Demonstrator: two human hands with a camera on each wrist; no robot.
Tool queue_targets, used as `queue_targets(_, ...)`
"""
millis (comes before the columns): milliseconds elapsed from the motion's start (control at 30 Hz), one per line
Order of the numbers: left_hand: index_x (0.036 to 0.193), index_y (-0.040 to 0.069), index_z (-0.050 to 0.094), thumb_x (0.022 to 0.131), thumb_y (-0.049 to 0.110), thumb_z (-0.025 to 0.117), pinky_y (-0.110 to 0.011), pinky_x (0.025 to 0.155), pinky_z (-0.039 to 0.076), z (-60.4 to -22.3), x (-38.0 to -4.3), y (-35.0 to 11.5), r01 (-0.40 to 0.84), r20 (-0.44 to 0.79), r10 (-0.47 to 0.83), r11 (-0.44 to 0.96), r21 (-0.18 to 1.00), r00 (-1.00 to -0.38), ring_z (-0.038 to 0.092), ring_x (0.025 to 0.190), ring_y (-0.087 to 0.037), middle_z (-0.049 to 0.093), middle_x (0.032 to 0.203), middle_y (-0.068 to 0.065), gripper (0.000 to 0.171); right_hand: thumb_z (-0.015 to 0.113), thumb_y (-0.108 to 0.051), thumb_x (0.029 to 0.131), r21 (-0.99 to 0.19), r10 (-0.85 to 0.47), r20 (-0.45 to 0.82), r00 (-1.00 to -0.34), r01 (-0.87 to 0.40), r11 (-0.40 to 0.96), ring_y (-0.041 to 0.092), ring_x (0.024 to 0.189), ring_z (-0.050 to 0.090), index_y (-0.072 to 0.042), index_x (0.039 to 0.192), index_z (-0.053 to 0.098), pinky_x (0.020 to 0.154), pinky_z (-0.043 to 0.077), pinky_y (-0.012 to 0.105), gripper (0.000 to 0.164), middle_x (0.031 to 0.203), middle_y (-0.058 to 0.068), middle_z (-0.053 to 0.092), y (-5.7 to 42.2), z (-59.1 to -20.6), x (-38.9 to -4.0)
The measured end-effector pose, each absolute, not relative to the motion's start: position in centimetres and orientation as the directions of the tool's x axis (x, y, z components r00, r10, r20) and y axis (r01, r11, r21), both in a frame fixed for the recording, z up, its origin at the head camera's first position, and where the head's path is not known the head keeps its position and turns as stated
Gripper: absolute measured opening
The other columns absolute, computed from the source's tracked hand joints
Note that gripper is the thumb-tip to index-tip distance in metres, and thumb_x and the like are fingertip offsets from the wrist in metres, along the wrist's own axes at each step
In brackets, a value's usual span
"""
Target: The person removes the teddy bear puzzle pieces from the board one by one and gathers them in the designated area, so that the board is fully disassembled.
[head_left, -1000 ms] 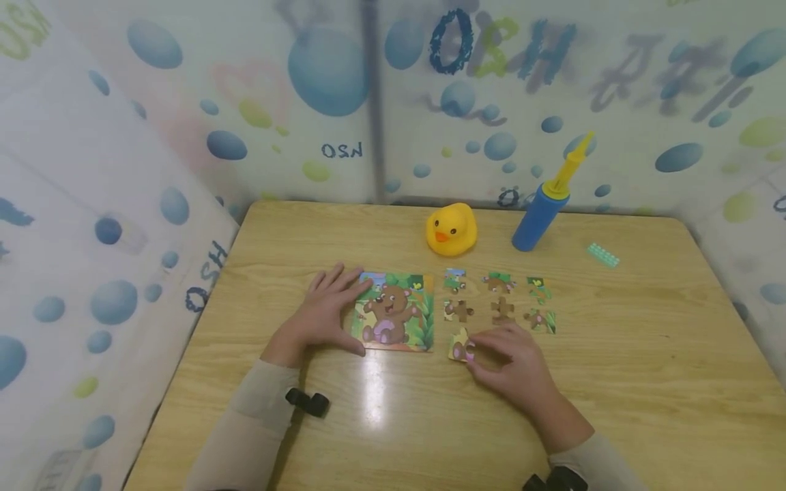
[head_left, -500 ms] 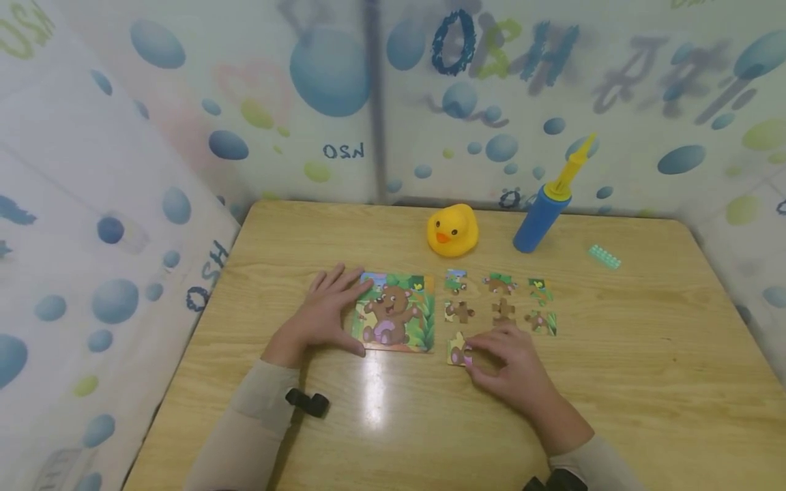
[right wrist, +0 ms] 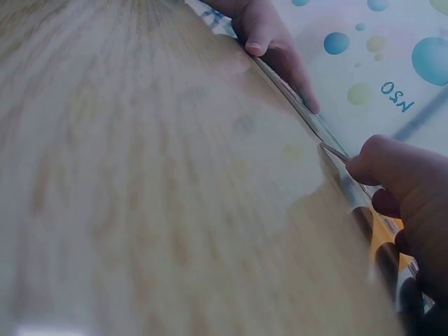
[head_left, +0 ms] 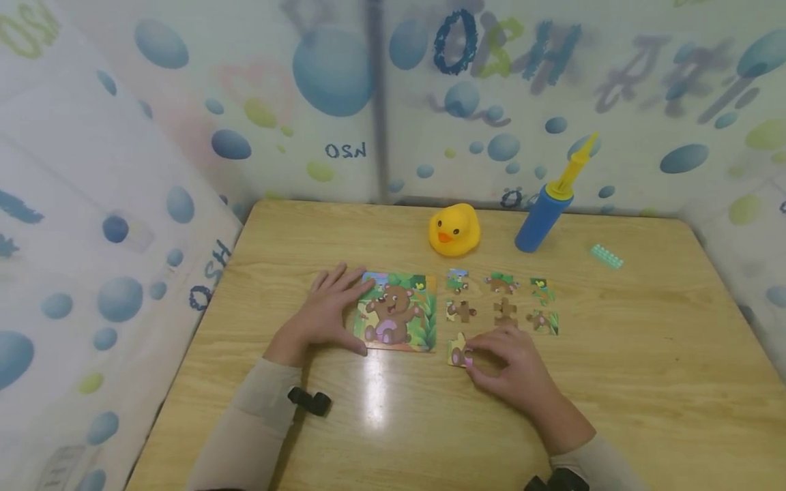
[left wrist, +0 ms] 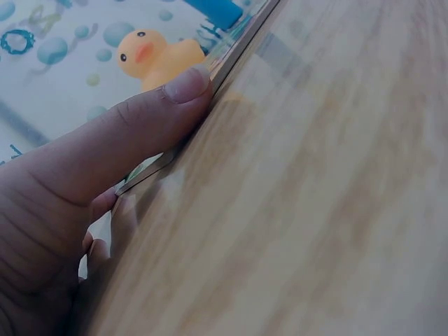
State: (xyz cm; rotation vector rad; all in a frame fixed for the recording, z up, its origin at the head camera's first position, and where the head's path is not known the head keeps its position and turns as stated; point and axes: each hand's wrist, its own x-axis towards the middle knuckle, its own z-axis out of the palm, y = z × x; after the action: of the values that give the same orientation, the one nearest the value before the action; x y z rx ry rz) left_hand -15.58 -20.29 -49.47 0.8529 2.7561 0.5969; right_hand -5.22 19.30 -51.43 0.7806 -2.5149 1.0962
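In the head view my left hand [head_left: 322, 310] rests with spread, straight fingers at the left side of a square bear picture [head_left: 396, 320]. Its thumb [left wrist: 182, 91] lies along the near edge in the left wrist view. To the right of the picture, my right hand [head_left: 518, 365] pinches a corner jigsaw piece [head_left: 456, 349] low at the table between thumb and fingers. Above that piece, several loose jigsaw pieces lie in two rows, among them a brown middle piece [head_left: 505, 310] and a top piece with green [head_left: 502, 283]. The right fingertips cover part of the held piece.
A yellow rubber duck [head_left: 454, 232] stands behind the pieces on the wooden table [head_left: 645, 382]. Farther right are a blue hand pump [head_left: 543, 217] with a yellow top and a small mint-green studded brick [head_left: 607, 256]. A patterned curtain wall [head_left: 405, 123] borders the back.
The corner piece in my right hand has turned slightly and now lies squarer to the picture. My left hand has stayed in place.
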Motion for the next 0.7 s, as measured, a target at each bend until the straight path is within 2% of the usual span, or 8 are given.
queue_targets(267,0.169,0.022,0.035,0.053,0.082,0.09,-0.061,0.128,-0.008,-49.36,-15.6,-20.2,0.494,-0.07,0.576,0.752,0.437,-0.815,-0.002,0.163,-0.039,0.015,0.179,-0.003,0.142,0.089,-0.02,0.078,-0.506,-0.391,0.496,-0.775,-0.624,0.595,0.019,0.1,0.065,-0.016,0.106,0.084,0.09,0.047,0.042,0.029,0.109,-0.006,0.08,19.25,-51.29,-5.29)
queue_targets(433,0.169,0.022,0.036,0.052,0.082,0.09,-0.063,0.127,-0.006,-49.13,-15.54,-20.13,0.499,-0.061,0.578,0.748,0.437,-0.813,-0.001,0.163,-0.041,0.016,0.179,-0.005,0.142,0.087,-0.025,0.077,-0.411,-0.404,0.519,-0.754,-0.634,0.655,0.023,0.102,0.067,-0.022,0.107,0.086,0.086,0.041,0.048,0.03,0.11,-0.008,0.08,19.33,-51.17,-5.26)
queue_targets(600,0.169,0.021,0.036,0.051,0.081,0.091,-0.064,0.127,-0.006,-49.11,-15.48,-20.09,0.501,-0.057,0.58,0.745,0.44,-0.813,-0.001,0.163,-0.041,0.016,0.178,-0.006,0.143,0.086,-0.03,0.079,-0.397,-0.4,0.519,-0.755,-0.627,0.67,0.033,0.112,0.06,-0.022,0.103,0.086,0.094,0.038,0.058,0.026,0.117,0.002,0.078,19.32,-51.25,-5.27)
queue_targets(700,0.169,0.022,0.035,0.051,0.081,0.091,-0.062,0.128,-0.007,-49.17,-15.5,-20.05,0.498,-0.061,0.579,0.747,0.441,-0.813,-0.002,0.163,-0.04,0.015,0.179,-0.004,0.143,0.085,-0.031,0.08,-0.407,-0.393,0.515,-0.762,-0.621,0.67,0.034,0.113,0.058,-0.021,0.103,0.085,0.094,0.036,0.059,0.025,0.12,0.006,0.075,19.28,-51.32,-5.25)
